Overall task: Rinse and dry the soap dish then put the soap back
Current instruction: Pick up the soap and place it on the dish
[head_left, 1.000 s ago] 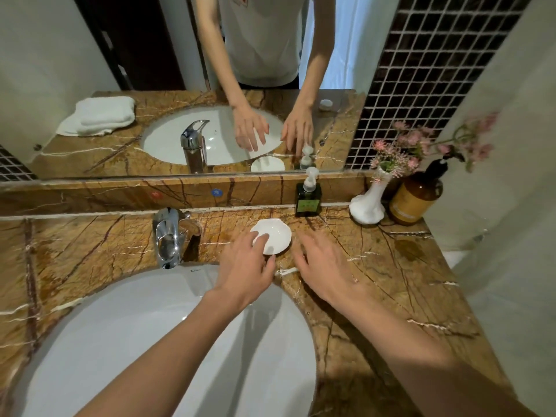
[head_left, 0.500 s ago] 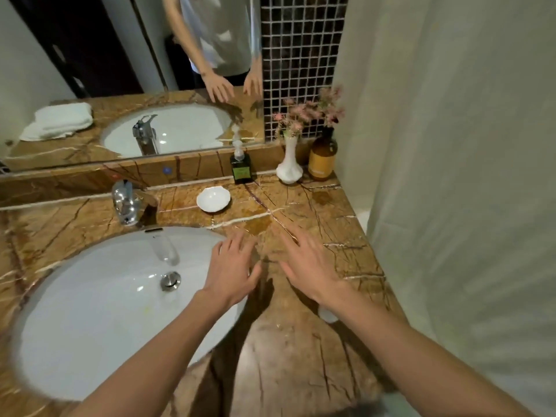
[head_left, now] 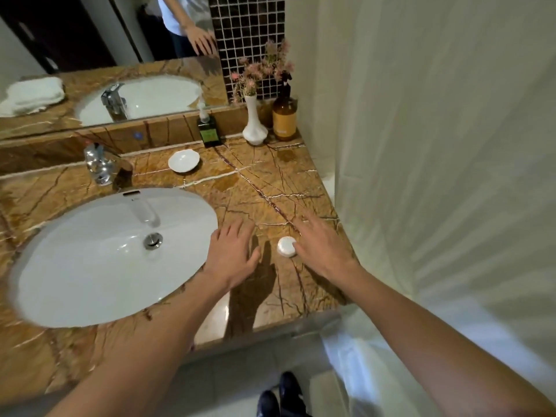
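Note:
A white soap dish [head_left: 183, 161] sits empty on the brown marble counter [head_left: 264, 182], behind the sink and right of the tap. A round white soap [head_left: 286, 246] lies on the counter near its front right corner. My right hand [head_left: 320, 246] hovers over the counter with fingers spread, its thumb side touching the soap's right edge. To the left of the soap, my left hand [head_left: 233, 255] is spread open at the right rim of the sink, holding nothing.
A white oval sink [head_left: 90, 257] with a chrome tap [head_left: 97, 164] fills the left. Along the back stand a green pump bottle [head_left: 209, 130], a white vase of flowers [head_left: 254, 124] and an amber bottle [head_left: 284, 117]. A pale curtain [head_left: 436, 145] hangs on the right.
Both hands have drawn back from the soap dish toward the counter's front. The view swung down and right, and the soap came into sight beside my right hand.

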Demonstrator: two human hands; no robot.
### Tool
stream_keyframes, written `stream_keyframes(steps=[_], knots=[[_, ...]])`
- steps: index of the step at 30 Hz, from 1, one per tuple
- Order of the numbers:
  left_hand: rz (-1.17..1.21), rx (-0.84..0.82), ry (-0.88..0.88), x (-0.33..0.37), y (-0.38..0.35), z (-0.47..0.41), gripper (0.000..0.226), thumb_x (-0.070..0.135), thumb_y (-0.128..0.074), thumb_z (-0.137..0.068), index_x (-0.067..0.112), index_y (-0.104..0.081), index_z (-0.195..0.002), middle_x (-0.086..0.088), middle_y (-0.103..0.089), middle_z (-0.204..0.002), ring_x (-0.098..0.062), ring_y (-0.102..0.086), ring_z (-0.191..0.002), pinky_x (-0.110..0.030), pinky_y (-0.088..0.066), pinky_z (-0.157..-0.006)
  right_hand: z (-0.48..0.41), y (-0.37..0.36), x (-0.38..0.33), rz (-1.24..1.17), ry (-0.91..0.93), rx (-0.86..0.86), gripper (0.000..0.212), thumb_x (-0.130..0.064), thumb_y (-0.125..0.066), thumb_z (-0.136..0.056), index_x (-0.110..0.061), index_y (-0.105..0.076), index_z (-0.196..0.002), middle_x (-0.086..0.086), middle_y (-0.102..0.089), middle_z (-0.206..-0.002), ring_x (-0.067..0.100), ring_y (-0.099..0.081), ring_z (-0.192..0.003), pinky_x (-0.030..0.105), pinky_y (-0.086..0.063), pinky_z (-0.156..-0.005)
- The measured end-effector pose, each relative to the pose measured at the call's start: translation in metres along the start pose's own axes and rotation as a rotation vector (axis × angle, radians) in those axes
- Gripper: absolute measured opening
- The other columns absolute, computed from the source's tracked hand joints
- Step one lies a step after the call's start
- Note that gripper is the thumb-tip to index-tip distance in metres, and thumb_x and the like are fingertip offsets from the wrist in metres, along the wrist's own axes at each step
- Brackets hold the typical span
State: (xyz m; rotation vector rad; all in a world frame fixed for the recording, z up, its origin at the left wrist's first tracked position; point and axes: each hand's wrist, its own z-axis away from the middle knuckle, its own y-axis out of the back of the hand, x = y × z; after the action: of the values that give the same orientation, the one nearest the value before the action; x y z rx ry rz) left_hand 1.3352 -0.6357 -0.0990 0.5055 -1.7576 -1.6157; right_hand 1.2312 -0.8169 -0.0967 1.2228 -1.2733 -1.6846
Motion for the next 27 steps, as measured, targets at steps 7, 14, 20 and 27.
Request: stream_keyframes(steps=[7,14,20,27], knots=[[0.032,-0.107,0.02,0.013,-0.028,0.02,0.065,0.047,-0.052,-0.083,0.024,-0.03,-0.139,-0.013,-0.041,-0.142,-0.032,-0.036,-0.129,-0.051,-0.031,-0.107,0.02,-0.012,0.007,-0.009,-0.024,-0.088,0.048,-0.028,-0.055,-0.093,-0.019,-0.043,-0.139,0.014,-0.043,-0.145,0.032,-0.044,-0.129,0.047,-0.04,-0.104],[0.101,-0.136,0.043,0.022,-0.045,0.014,0.071,0.044,-0.061,-0.081,0.023,-0.028,-0.14,-0.011,-0.045,-0.135,-0.029,-0.039,-0.125,-0.046,-0.033,-0.105,-0.01,-0.024,-0.007,-0.025,0.069,-0.121,0.058,-0.027,-0.069,-0.085,-0.019,-0.044,-0.137,0.008,-0.051,-0.137,0.028,-0.047,-0.125,0.043,-0.043,-0.102],[0.119,-0.109,0.045,0.024,-0.058,0.002,0.072,0.041,-0.063,-0.081,0.017,-0.03,-0.14,-0.009,-0.045,-0.138,-0.028,-0.039,-0.126,-0.043,-0.032,-0.104,-0.021,-0.036,-0.004,-0.053,0.132,-0.121,0.06,-0.023,-0.069,-0.085,-0.02,-0.043,-0.139,0.005,-0.057,-0.133,0.026,-0.049,-0.122,0.041,-0.043,-0.101],[0.106,-0.053,-0.008,0.033,-0.067,-0.016,0.064,0.045,-0.061,-0.082,0.018,-0.038,-0.136,-0.009,-0.049,-0.13,-0.027,-0.044,-0.119,-0.041,-0.039,-0.094,-0.019,-0.027,0.012,-0.156,0.082,-0.081,0.059,-0.021,-0.064,-0.089,-0.017,-0.04,-0.143,0.006,-0.051,-0.142,0.025,-0.041,-0.131,0.041,-0.038,-0.106]])
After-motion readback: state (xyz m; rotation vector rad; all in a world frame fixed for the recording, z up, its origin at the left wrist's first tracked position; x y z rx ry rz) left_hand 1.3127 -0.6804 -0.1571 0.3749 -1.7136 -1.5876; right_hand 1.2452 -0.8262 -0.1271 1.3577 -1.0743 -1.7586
